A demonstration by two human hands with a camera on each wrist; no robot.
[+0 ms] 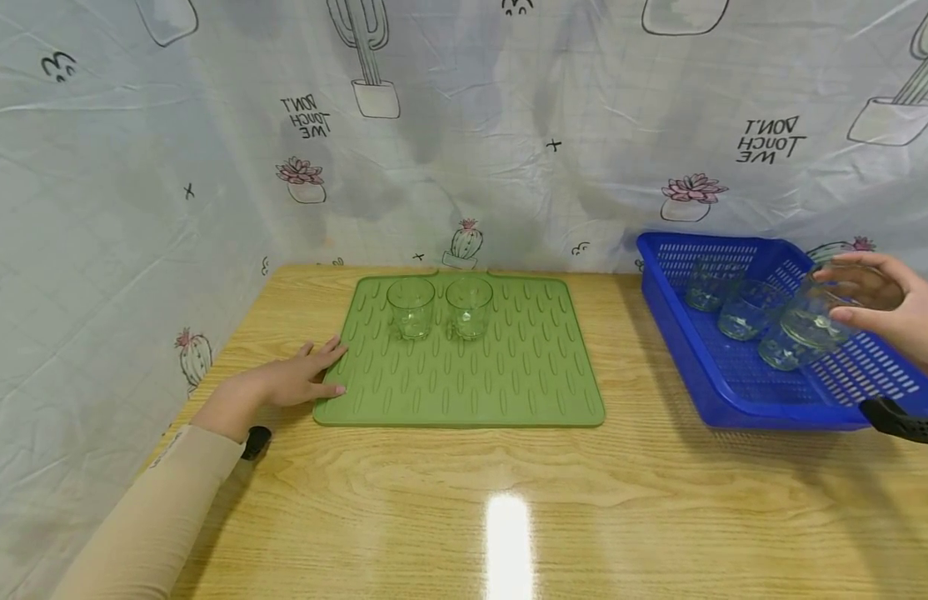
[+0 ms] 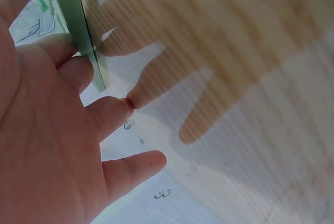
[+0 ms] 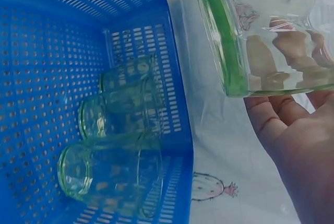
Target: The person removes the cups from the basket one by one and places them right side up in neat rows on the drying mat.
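My right hand (image 1: 899, 312) grips a clear drinking glass (image 1: 812, 321) over the blue basket (image 1: 696, 379). In the right wrist view this glass (image 3: 235, 41) is tilted, its thick green-tinted base toward the basket and my fingers around its side. Three more glasses (image 3: 109, 172) stand in a row in the basket. My left hand (image 1: 295, 379) touches the left edge of the green ribbed mat (image 1: 464, 392), fingers spread; the left wrist view shows fingertips against the mat's edge (image 2: 78, 31). Two glasses, a left one (image 1: 411, 312) and a right one (image 1: 469, 312), stand side by side toward the mat's back.
A wood-grain table (image 1: 404, 508) carries the mat and the basket. Behind it and along the left hangs a white curtain (image 1: 509, 150) printed with cacti. The basket's raised perforated walls surround its glasses at the right.
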